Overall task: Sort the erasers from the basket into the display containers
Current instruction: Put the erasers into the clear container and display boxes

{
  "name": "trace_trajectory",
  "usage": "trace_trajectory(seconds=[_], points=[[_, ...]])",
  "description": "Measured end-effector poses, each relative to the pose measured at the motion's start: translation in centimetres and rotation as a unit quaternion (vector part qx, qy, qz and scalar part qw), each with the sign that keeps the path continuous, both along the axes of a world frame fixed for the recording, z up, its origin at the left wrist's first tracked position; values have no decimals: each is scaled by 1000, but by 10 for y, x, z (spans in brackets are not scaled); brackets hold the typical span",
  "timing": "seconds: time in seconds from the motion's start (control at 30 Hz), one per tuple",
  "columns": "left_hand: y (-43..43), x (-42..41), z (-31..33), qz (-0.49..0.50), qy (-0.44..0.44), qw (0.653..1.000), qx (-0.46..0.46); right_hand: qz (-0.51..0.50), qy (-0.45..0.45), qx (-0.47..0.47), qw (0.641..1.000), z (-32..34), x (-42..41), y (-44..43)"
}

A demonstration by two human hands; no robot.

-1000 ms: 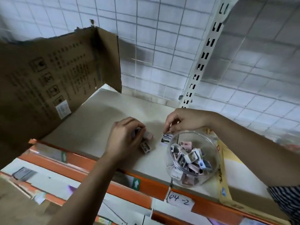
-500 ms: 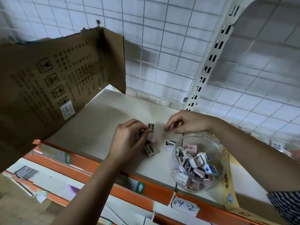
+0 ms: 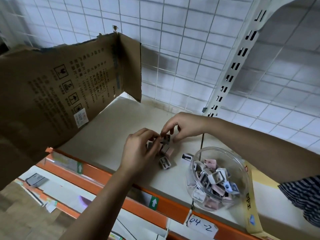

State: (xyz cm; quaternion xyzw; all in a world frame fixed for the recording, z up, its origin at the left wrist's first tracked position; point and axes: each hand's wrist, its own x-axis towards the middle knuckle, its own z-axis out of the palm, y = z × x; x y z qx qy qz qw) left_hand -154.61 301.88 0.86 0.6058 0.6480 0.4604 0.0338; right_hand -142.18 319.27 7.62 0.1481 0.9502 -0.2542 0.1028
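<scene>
- Pinching is what your right fingers [image 3: 165, 130] appear to be doing. Forefinger and thumb curl down on either side of the dark eraser [image 3: 166, 139], though blur keeps me from saying whether they grip it or only touch it.
- Your left fingers [image 3: 154, 138] are bent round the cluster of erasers [image 3: 164, 149] from its left side, holding it and meeting the right fingertips at that dark eraser on top.
- The cluster sits on the shelf [image 3: 107, 135], its long axis running from the far side toward you.
- A loose eraser [image 3: 165, 163] lies flat just on your side of the cluster.
- The clear jar [image 3: 241, 172], part-filled with erasers, stands to the right and nearer the shelf edge, so I judge your right hand [image 3: 188, 126] the closer one for the drop.
- Your right forearm crosses in from the right, passing behind the jar. Your left hand [image 3: 138, 149] reaches up from below, knuckles toward you.
</scene>
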Motion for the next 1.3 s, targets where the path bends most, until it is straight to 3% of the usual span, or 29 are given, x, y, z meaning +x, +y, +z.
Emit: trace_trajectory(seconds=[0.27,0.43,0.73,0.97,1.07,1.2,1.3], points=[[-3,1,1,-11,22,1000,3,-18,41,50,998,-6,6,2],[0,9,5,-114,132,984,-38,-142,166,-20,975,14,49,6],[29,34,15,-192,248,942,-118,-255,267,-73,927,30,124,-26],[41,29,16,-176,212,957,-92,-311,373,-53,873,29,149,-80],[39,26,27,-159,114,980,-26,-295,377,-18,878,23,150,-101],[34,25,49,-161,42,986,20,-264,338,75,900,8,150,-116],[28,32,65,-199,10,979,39,-319,399,60,857,2,164,-127]])
